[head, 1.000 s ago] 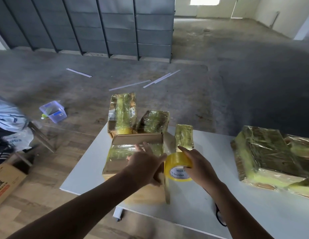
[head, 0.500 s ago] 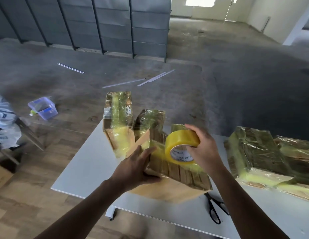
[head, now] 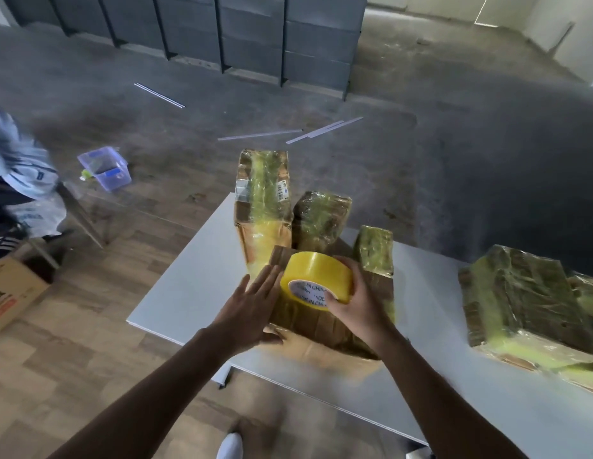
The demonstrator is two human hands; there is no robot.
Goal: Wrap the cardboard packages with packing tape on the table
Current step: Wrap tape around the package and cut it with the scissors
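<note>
– Two hands on it?
– Yes. My right hand (head: 358,308) grips the yellow tape roll (head: 316,274), pressed on the cardboard package (head: 325,329) at the bench's (head: 195,286) near edge. My left hand (head: 252,313) lies flat, fingers straight, against the package's left side.
– Rest?
– Three wrapped packages (head: 321,217) just behind it; wrapped stack (head: 520,299) far right.

Dim daylight frm rear; edges blurred, warped.
</note>
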